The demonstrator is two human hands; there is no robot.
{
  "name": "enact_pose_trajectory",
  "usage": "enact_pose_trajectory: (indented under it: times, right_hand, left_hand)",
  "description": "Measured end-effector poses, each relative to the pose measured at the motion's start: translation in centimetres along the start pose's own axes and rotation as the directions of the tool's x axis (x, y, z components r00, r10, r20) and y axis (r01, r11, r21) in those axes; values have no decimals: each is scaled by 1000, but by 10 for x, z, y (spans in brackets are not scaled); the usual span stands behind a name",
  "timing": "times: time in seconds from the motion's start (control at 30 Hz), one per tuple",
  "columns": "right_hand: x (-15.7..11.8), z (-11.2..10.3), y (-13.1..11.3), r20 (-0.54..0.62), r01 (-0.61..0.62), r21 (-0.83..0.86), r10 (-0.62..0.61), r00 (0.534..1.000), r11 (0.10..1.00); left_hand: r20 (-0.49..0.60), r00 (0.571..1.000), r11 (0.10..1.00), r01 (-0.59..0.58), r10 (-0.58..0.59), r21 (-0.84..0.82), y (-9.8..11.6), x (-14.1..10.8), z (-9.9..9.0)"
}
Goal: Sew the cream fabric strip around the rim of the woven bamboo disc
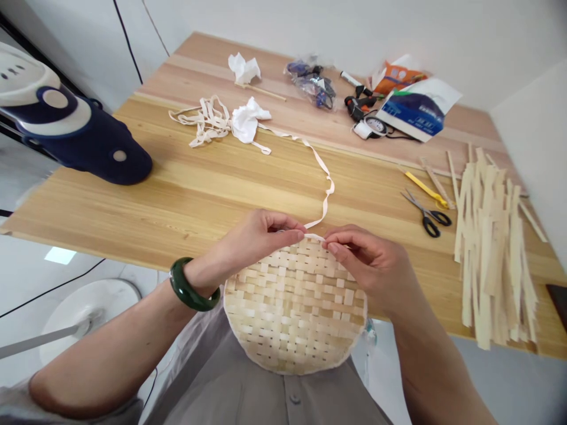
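Observation:
A round woven bamboo mat (295, 310) rests against my lap, tilted up toward the table edge. My left hand (261, 233) and my right hand (367, 265) both pinch its top rim, with fingertips almost meeting. Between them, a cream fabric tape (326, 192) lies along the rim, and its free length runs up across the table to a tangled pile (204, 121). A dark green bangle (194, 284) circles my left wrist. The lower rim looks bound with pale edging, though the tape's exact attachment is hidden by my fingers.
The pine table (177, 200) holds a large bundle of bamboo strips (491, 254), black-handled scissors (427, 213), a yellow-handled tool (425, 189), crumpled tissue (245, 121) and packaging (419, 109). A navy-and-white iron (66, 121) hangs into view at left.

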State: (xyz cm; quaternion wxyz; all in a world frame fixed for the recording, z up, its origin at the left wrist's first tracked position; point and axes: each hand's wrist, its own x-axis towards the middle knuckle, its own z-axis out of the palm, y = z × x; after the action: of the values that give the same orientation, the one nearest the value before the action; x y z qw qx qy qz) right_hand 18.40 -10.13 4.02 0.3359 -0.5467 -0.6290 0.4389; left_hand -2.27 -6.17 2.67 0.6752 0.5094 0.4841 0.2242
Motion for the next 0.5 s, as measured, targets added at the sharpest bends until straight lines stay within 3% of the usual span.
enact_pose_trajectory:
  times: [0.1,0.4,0.5]
  right_hand:
    - [0,-1,-1,-4,-11,-2,11,1000,1000]
    - [1,1,-1,2,-27,44,27,1000,999]
    - [3,2,0,-62,-52,94,58,996,994]
  left_hand:
    - [26,1000,999,16,-16,-29,4,-2,2]
    - [-63,997,997,-42,46,57,-3,5,1]
    - [-70,997,998,-30,34,55,-2,3,1]
